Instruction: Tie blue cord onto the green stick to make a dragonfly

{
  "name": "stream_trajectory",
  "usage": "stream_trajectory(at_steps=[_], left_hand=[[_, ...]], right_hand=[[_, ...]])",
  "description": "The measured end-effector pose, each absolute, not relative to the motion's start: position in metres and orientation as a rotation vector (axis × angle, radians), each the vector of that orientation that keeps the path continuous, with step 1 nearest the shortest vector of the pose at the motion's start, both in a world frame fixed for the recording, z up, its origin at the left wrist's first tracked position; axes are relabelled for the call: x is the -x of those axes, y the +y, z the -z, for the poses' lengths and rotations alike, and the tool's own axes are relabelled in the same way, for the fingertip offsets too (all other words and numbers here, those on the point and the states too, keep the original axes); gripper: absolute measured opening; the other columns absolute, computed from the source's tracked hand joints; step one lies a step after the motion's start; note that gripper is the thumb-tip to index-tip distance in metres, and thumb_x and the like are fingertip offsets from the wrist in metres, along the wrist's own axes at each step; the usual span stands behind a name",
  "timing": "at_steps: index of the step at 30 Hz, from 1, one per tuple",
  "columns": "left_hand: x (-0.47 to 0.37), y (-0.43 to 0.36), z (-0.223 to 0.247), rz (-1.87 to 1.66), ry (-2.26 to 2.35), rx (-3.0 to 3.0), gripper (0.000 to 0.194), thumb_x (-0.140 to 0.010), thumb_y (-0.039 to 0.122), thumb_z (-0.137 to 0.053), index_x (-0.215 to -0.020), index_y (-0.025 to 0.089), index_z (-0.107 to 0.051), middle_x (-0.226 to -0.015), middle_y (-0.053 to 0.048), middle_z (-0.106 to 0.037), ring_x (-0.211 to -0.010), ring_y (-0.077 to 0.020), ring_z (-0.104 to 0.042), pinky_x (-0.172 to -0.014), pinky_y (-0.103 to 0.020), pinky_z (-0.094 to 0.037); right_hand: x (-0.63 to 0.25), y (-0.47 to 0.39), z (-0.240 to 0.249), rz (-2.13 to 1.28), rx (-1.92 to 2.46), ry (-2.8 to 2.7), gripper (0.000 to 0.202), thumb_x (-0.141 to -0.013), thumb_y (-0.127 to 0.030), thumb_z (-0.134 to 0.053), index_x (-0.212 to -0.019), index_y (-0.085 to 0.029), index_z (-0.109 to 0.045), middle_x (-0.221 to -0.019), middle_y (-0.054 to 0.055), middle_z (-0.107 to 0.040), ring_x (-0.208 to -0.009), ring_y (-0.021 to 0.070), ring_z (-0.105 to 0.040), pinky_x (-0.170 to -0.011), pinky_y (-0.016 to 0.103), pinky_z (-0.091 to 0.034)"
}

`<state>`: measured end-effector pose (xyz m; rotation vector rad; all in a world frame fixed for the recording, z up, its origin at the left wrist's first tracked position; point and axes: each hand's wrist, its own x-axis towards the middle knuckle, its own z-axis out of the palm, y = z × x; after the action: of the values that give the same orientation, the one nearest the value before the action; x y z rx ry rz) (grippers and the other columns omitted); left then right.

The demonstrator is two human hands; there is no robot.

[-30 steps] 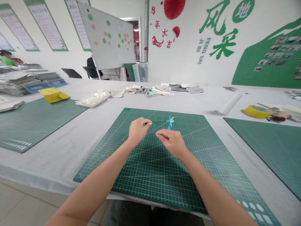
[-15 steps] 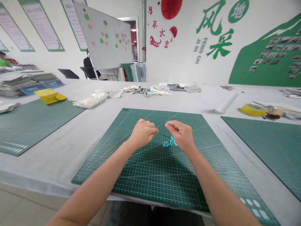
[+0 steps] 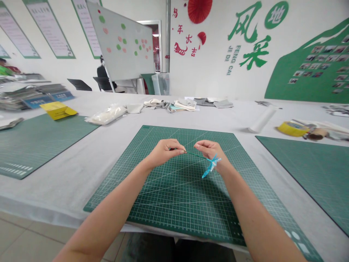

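Note:
A blue handmade flower [image 3: 210, 167] on a thin green stem [image 3: 196, 155] is held above the cutting mat [image 3: 174, 203]. My left hand [image 3: 168, 151] pinches the far end of that stem between thumb and fingertips. Just to its right, my right hand [image 3: 209, 149] is closed in a pinch, its fingertips a small gap from my left ones. Whatever lies between the right fingertips is too small to make out. The blossom hangs tilted in front of my right wrist and hides part of it.
More green mats lie to the left [image 3: 49, 142] and right [image 3: 305, 163]. Toward the back are a yellow card box [image 3: 58, 111], a plastic-wrapped bundle [image 3: 107, 114] and folded cloths [image 3: 185, 104]. Yellow tape [image 3: 293, 128] and a cardboard tube [image 3: 317, 134] lie at right.
The flower has swung right and up, from below my right hand to in front of its wrist. My left hand has turned, so its pinch on the stem shows more clearly.

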<state>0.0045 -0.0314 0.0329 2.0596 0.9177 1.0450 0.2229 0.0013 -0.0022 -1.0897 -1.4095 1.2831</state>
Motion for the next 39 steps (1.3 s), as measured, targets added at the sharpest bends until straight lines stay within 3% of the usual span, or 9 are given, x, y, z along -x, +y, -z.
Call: stream_trajectory(at_steps=[3, 10, 22, 26, 29, 32, 35, 39], left_hand=[[-0.004, -0.027, -0.029, -1.168, 1.028, -1.954, 0.019, -0.080, 0.032, -0.061, -0.081, 0.019, -0.074, -0.080, -0.005, -0.068, -0.078, -0.0169, -0.060, -0.073, -0.029, -0.045], [-0.004, -0.020, -0.020, -1.235, 1.042, -1.590, 0.025, -0.077, 0.032, -0.064, -0.097, 0.019, -0.073, -0.099, -0.006, -0.071, -0.089, -0.0176, -0.060, -0.081, -0.030, -0.045], [-0.002, -0.018, -0.022, -1.267, 0.993, -1.411, 0.022, -0.071, 0.028, -0.068, -0.090, 0.019, -0.073, -0.087, -0.005, -0.070, -0.080, -0.0154, -0.059, -0.078, -0.029, -0.044], [0.001, -0.016, -0.022, -1.311, 0.980, -1.361, 0.022, -0.070, 0.028, -0.070, -0.089, 0.020, -0.073, -0.081, -0.002, -0.070, -0.075, -0.0129, -0.058, -0.077, -0.028, -0.043], [0.001, -0.015, -0.021, -1.294, 1.041, -1.392, 0.021, -0.070, 0.027, -0.069, -0.089, 0.020, -0.074, -0.085, -0.003, -0.071, -0.079, -0.0143, -0.059, -0.079, -0.030, -0.044], [-0.002, -0.015, -0.020, -1.274, 1.119, -1.426, 0.021, -0.071, 0.026, -0.067, -0.089, 0.020, -0.074, -0.090, -0.005, -0.072, -0.084, -0.0170, -0.060, -0.081, -0.032, -0.044], [-0.004, -0.017, -0.021, -1.270, 1.167, -1.426, 0.021, -0.070, 0.026, -0.067, -0.089, 0.019, -0.074, -0.090, -0.005, -0.072, -0.085, -0.0177, -0.061, -0.081, -0.032, -0.045], [-0.006, -0.018, -0.021, -1.267, 1.184, -1.386, 0.020, -0.069, 0.024, -0.067, -0.088, 0.019, -0.074, -0.087, -0.005, -0.072, -0.082, -0.0171, -0.061, -0.081, -0.033, -0.045]], right_hand=[[-0.217, -0.001, 0.005, -1.281, 1.116, -1.398, 0.031, -0.060, -0.042, -0.075, -0.072, -0.016, -0.064, -0.054, -0.004, -0.048, -0.043, 0.0047, -0.028, -0.041, 0.022, -0.016], [-0.198, -0.009, 0.015, -1.469, 1.099, -1.494, 0.028, -0.065, -0.043, -0.071, -0.071, -0.017, -0.062, -0.043, -0.010, -0.032, -0.039, 0.0044, -0.019, -0.039, 0.023, -0.010], [-0.244, 0.007, 0.007, -1.712, 1.030, -1.309, 0.026, -0.066, -0.035, -0.073, -0.078, -0.016, -0.060, -0.048, -0.011, -0.027, -0.041, 0.0032, -0.014, -0.039, 0.021, -0.008], [-0.278, 0.020, 0.010, -1.517, 1.219, -1.327, 0.028, -0.066, -0.039, -0.071, -0.079, -0.017, -0.063, -0.048, -0.010, -0.028, -0.040, 0.0043, -0.017, -0.039, 0.021, -0.012], [-0.288, 0.026, 0.019, -1.041, 1.586, -1.433, 0.019, -0.068, -0.037, -0.067, -0.071, -0.018, -0.066, -0.046, -0.005, -0.039, -0.041, 0.0090, -0.032, -0.042, 0.024, -0.023], [-0.278, 0.026, 0.025, -0.630, 1.715, -1.491, 0.013, -0.070, -0.029, -0.064, -0.073, -0.019, -0.071, -0.069, 0.008, -0.061, -0.068, 0.0214, -0.055, -0.060, 0.034, -0.039], [-0.251, 0.018, 0.025, -0.091, 1.595, -1.612, 0.033, -0.077, -0.025, -0.055, -0.106, -0.022, -0.069, -0.117, 0.013, -0.060, -0.111, 0.0312, -0.047, -0.091, 0.049, -0.035], [-0.210, 0.002, 0.024, -0.328, 1.268, -1.649, 0.049, -0.074, -0.017, -0.046, -0.121, -0.022, -0.060, -0.127, 0.008, -0.057, -0.121, 0.0255, -0.045, -0.103, 0.047, -0.031]])
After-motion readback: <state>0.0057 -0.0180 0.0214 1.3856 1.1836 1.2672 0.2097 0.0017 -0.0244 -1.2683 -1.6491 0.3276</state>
